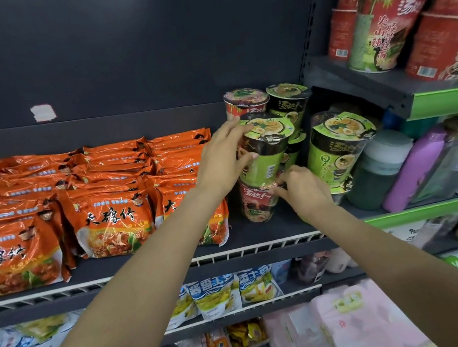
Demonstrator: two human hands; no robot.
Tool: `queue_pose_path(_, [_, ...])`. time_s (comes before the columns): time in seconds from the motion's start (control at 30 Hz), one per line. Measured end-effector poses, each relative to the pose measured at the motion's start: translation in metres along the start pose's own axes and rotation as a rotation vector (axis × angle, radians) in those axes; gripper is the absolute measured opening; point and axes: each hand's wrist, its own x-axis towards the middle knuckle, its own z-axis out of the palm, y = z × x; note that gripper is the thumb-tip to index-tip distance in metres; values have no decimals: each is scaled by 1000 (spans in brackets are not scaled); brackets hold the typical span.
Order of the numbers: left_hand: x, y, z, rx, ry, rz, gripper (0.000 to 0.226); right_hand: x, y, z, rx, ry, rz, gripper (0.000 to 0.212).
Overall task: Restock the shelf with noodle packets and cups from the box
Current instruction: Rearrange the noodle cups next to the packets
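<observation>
While orange noodle packets [99,208] fill the shelf [262,230] at left, the left hand [219,162] grips a green cup [263,149] at centre, stacked on a red cup [258,201] pinched by the right hand [303,187].

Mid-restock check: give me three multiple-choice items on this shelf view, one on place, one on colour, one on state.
1. The green noodle cup in the left hand sits:
A on a dark red cup
B on the orange packets
C on the floor

2. The stacked foil noodle packets are:
A blue
B orange
C pink

3. The right hand is:
A hanging idle
B pinching the dark red noodle cup
C holding a bottle

A: the green cup stands on it.
B: orange wrappers.
B: fingertips at its rim.
</observation>
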Motion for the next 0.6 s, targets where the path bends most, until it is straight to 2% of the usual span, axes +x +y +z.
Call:
queue_pose_path(0.1, [5,8,-10,58,-20,-13,53,-2,-6,-1,-59,30,-9,38])
queue_pose_path(0.2, [6,14,-10,48,41,-38,48,-3,-10,-1,-92,57,-2,40])
queue_pose_path(0.37, [9,18,-7,45,68,-40,42,-1,-5,-2,-118,-14,-39,31])
queue_pose_path(0.47, [11,22,-7,66,69,-54,41,5,4,-4,-62,-95,-29,29])
queue_pose_path(0.6, [11,29,-5,164,76,-43,43,6,6,-6,70,-133,35,37])
